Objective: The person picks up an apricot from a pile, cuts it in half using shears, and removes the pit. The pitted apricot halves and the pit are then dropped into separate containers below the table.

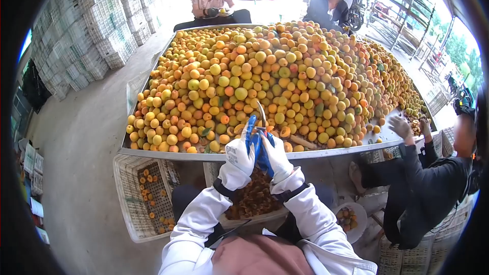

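Observation:
My left hand (239, 157) and my right hand (275, 157) meet at the near edge of the table, both in white gloves with blue fingers. A small knife with a curved, hooked blade (262, 114) points up from between them, held by my right hand at its handle. The fingers of my left hand are bent close against the right; what they hold, if anything, is hidden. Just beyond lies a big heap of yellow-orange apricots (244, 76). Below my hands, a crate holds brown, cut fruit pieces (254, 198).
A metal-rimmed table (204, 157) bears the heap. A white crate (125, 209) with some fruit stands lower left; a white bowl (360, 219) is lower right. Three people sit around the table, one close on the right (433, 178). Stacked crates (76, 35) rise at the left.

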Demonstrator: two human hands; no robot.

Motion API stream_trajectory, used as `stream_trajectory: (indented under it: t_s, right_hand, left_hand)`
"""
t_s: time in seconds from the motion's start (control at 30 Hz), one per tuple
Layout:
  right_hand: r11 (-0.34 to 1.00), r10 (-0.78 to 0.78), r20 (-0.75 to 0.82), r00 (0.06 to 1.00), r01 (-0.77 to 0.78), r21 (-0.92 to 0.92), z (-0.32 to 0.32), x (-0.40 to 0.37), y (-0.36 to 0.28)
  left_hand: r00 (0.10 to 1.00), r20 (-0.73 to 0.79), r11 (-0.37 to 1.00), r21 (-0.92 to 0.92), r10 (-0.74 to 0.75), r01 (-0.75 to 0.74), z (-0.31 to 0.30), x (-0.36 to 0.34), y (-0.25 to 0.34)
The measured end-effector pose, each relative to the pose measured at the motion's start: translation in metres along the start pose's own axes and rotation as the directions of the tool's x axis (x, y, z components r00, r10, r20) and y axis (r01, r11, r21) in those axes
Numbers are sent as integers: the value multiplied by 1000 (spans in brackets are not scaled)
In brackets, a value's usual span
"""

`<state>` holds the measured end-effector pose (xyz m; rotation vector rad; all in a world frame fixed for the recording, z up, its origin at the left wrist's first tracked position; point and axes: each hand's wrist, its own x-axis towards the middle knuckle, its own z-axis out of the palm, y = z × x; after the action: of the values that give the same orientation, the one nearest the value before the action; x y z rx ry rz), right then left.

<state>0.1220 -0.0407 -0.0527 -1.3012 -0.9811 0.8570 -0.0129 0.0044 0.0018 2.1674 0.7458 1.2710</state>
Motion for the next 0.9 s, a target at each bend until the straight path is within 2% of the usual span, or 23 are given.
stream_trajectory:
  t_s: [0.03, 0.07, 0.13, 0.2, 0.27, 0.3, 0.33, 0.37, 0.4, 0.43, 0.47, 0.53, 0.57, 0.6, 0.63, 0.67, 0.7, 0.73, 0.77, 0.8, 0.83, 0.87, 0.9]
  right_hand:
    - [999, 8, -64, 998, -5, 55, 7, -3, -16]
    - [994, 20, -127, 992, -6, 109, 14, -8, -33]
    - [983, 6, -152, 988, 22, 181, 19, -17, -50]
    - [997, -74, -105, 992, 70, -44, 19, -23, -52]
    - [995, -69, -86, 994, 62, -76, 22, -27, -58]
    - [985, -168, -120, 978, 163, -52, 25, -28, -64]
    - [965, -260, -154, 953, 260, -23, 29, -27, -65]
    - [966, -196, -182, 964, 221, 132, 27, -21, -50]
    - [963, 133, -88, 987, -108, 248, 20, -26, -75]
    - [932, 151, -100, 983, -108, 345, 19, -25, -78]
    - [894, 168, -115, 979, -102, 437, 17, -22, -78]
    - [894, 105, -118, 987, -42, 446, 6, -16, -76]
    - [935, 46, -201, 978, 29, 352, 0, -8, -64]
    - [932, 49, -186, 981, 22, 362, -5, -4, -64]
    - [988, -146, -252, 957, 155, 18, -10, -1, -65]
    - [908, -346, -246, 905, 258, -330, -15, 2, -64]
    - [912, -335, -254, 907, 245, -329, -17, 3, -60]
    - [915, -325, -263, 909, 232, -329, -20, 4, -55]
    - [899, -336, -253, 907, 229, -373, -23, 6, -54]
    - [880, -256, -249, 934, 118, -461, -26, 5, -61]
    - [853, -284, -266, 921, 116, -508, -28, 7, -56]
    - [825, -312, -283, 907, 111, -554, -31, 8, -51]
    - [826, -315, -285, 905, 114, -552, -34, 10, -50]
  left_hand:
    - [984, 63, 982, -72, -168, 172, -6, 3, 14]
    - [984, 64, 982, -73, -169, 173, -3, 4, 13]
    - [991, -65, 961, -259, -120, 99, 6, 3, 3]
    - [980, -130, 933, -346, -151, 97, 20, 3, -16]
    - [916, 25, 643, -705, -399, 299, 18, 2, -25]
    - [883, 121, 495, -789, -454, 363, 8, 4, -21]
    - [786, 108, 339, -861, -609, 380, 20, 9, -28]
    - [759, 169, 285, -858, -629, 427, 12, 13, -21]
    - [731, 227, 230, -853, -643, 468, -1, 17, -7]
    - [941, -78, 749, -628, -330, 211, -9, 14, 3]
    - [774, 370, 165, -843, -515, 512, -22, 18, -4]
    - [788, 361, 99, -879, -498, 466, -29, 25, 1]
    - [758, 403, 117, -842, -514, 527, -40, 28, 3]
    - [756, 390, 127, -843, -525, 523, -54, 31, 3]
    - [798, 346, 258, -818, -493, 514, -70, 33, 2]
    - [835, 310, 382, -778, -455, 498, -89, 32, 2]
    - [863, 253, 456, -764, -438, 456, -113, 32, 6]
    - [905, 196, 598, -694, -377, 400, -138, 29, 3]
    - [888, 179, 647, -626, -423, 435, -164, 21, -2]
    - [844, 142, 674, -540, -517, 504, -186, 13, 1]
    - [813, 96, 731, -388, -574, 562, -205, 0, -16]
    - [851, 83, 854, 92, -519, 512, -229, -9, -30]
    - [950, 61, 846, 475, -306, 242, -246, -19, -45]
